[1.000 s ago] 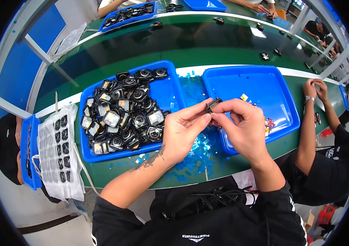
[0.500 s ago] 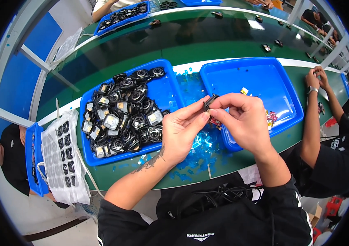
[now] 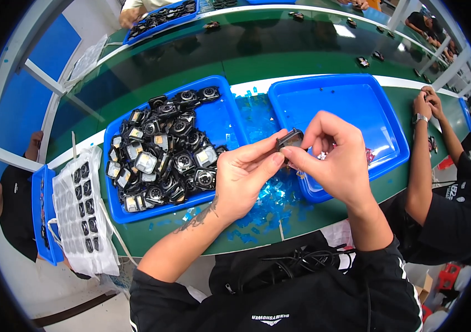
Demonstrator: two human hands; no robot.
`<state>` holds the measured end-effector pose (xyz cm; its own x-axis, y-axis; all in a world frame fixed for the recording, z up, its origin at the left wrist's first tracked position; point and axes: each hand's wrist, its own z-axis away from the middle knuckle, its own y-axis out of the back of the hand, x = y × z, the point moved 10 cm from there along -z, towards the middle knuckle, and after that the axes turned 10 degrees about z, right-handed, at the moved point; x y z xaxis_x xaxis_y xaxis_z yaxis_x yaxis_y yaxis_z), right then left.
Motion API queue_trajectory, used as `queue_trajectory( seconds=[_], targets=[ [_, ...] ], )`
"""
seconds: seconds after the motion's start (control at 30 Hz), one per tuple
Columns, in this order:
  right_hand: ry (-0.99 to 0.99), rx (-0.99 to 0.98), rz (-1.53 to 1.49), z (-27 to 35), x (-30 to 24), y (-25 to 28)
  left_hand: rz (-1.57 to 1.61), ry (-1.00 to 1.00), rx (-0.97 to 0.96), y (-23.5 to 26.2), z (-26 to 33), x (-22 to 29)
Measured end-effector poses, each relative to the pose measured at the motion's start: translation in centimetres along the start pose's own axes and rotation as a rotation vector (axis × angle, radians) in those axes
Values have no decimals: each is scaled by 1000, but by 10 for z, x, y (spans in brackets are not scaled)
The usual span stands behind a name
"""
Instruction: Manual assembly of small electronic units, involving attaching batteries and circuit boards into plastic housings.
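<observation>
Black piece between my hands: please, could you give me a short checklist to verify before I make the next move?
1. Left hand grips the black piece: ok.
2. Right hand has a full pinch on it: cannot tell; the thumb is at its edge, the index finger's contact is unclear.
3. Underside of the piece is visible: not ok, it is hidden.
4. Left blue tray holds similar dark pieces: ok.
5. Right blue tray is close to the right hand: ok.
6. Green worktop is free of blue scraps: not ok.
</observation>
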<state>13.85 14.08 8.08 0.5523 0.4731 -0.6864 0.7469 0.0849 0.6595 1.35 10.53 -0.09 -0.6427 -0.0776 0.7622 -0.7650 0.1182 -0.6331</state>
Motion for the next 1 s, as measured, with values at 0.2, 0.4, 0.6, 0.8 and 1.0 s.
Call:
queue_trajectory(
  seconds=[0.2,0.4,0.6,0.8,1.0],
  targets=[
    [-9,-18,-351,-4,14,-14,27,-27,-15,-6,-2,5],
    [-171,-88,-680,-7,25,-18,190,-137,70,-5,-3,18],
    [-156,-115,-568,20,25,-23,134,-113,107,-2,-6,21],
    [-98,-76,-608,14,21,-11,-652,-428,-338,-43,3,52],
    [-155,-202,-696,15,28,-17,-873,-515,-264,-54,5,63]
  ],
)
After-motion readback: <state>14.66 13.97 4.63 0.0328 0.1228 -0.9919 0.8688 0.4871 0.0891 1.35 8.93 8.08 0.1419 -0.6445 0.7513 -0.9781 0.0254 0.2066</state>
